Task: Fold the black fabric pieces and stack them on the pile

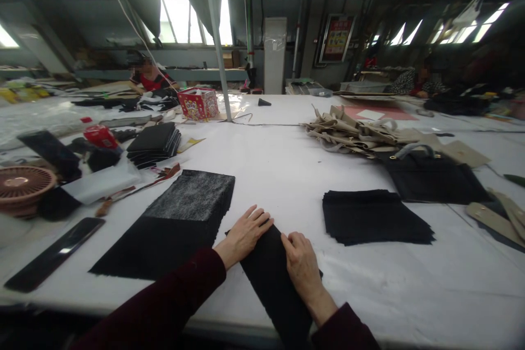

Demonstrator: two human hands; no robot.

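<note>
A black fabric piece (274, 284) lies on the white table (287, 169) right in front of me, running toward the near edge. My left hand (245, 234) rests flat on its far left corner, fingers stretched out and apart. My right hand (302, 263) lies on top of the fabric's right side, fingers bent down and pressing on it. A thick stack of black felt-like sheets (176, 221) sits just left of my left hand. Another stack of black squares (373, 216) lies to the right.
A long black strip (53, 254) and a brown fan (22, 185) are at the left. Beige bags (361, 132) and a black bag (435, 178) are at the right. A red box (199, 103) stands farther back. Other people sit at the far tables.
</note>
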